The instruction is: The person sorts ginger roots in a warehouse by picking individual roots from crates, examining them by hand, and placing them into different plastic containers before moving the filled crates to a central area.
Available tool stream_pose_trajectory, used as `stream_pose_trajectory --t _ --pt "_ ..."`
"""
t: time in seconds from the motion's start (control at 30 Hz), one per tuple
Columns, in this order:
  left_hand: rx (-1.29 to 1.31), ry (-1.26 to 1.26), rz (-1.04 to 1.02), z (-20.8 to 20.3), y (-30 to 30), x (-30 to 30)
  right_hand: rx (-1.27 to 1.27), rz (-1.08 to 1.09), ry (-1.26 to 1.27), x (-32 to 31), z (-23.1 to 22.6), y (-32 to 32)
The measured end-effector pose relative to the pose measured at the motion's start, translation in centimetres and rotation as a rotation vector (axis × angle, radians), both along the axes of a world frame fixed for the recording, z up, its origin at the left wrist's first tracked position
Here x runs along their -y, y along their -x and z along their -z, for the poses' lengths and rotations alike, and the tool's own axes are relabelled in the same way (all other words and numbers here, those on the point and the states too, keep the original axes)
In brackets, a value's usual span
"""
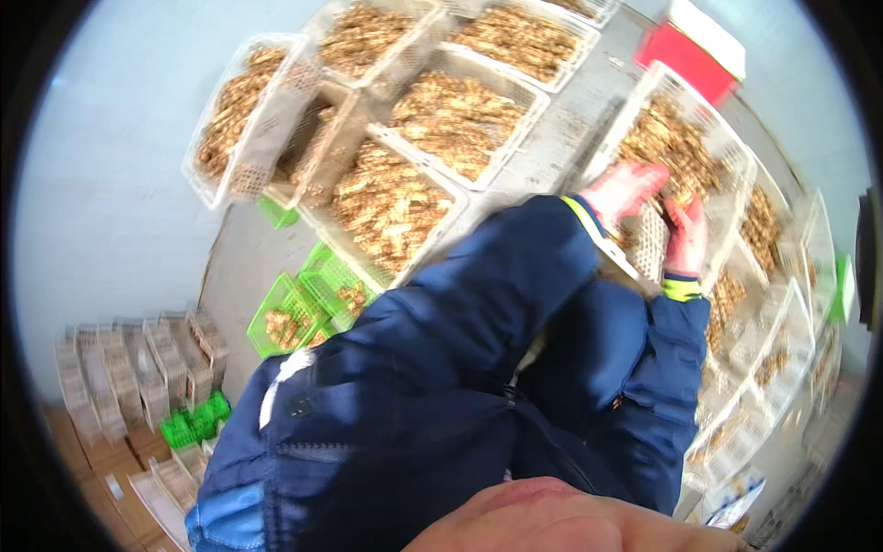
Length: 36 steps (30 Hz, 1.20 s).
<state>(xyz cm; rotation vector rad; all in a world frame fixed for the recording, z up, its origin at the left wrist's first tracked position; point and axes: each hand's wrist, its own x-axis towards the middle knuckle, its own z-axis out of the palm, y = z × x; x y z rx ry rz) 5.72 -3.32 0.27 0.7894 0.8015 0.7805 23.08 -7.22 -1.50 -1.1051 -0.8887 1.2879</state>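
The knobbly brown pieces (670, 145) lie heaped in a white basket (739, 179) on our right, with both our hands at its near end. Our left hand (625, 191) slants across, fingers pointing right; our right hand (686, 241) reaches away from us beside it. Blur keeps us from telling how far the fingers are open or whether they hold anything. The pieces look golden and lumpy. Farther left sits a green basket (292, 296).

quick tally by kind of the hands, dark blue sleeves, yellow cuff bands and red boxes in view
Hands: 2 (left hand, right hand)
Dark blue sleeves: 2 (left sleeve, right sleeve)
Yellow cuff bands: 2 (left band, right band)
Red boxes: 1 (red box)
Total: 7
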Motion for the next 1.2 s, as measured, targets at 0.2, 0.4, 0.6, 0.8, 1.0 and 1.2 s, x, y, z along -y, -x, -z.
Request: stream_pose_trajectory --t 0.2,0.4,0.6,0.8,1.0,1.2 --pt "0.693 0.179 -0.112 2.0 1.3 0.4 0.310 -0.106 -0.160 0.8 -3.7 6.5" --pt "0.712 -0.383 -0.446 3.9 12.2 -2.4 0.218 -0.123 -0.107 1.6 -5.3 7.2" --pt "0.776 -0.076 -1.196 -7.4 38.2 -2.3 0.220 -0.220 0.032 1.6 -1.1 5.5" --pt "0.640 0.185 -0.916 -3.1 37.0 -1.8 0.239 -0.130 -0.033 0.5 -1.5 8.6" --pt "0.868 0.088 -0.412 -5.8 17.2 -0.2 -0.089 0.255 -0.123 -0.9 -0.4 3.0" --pt "0.757 0.062 -0.337 -0.3 8.1 0.8 0.043 0.076 0.140 -1.9 6.1 -0.4"
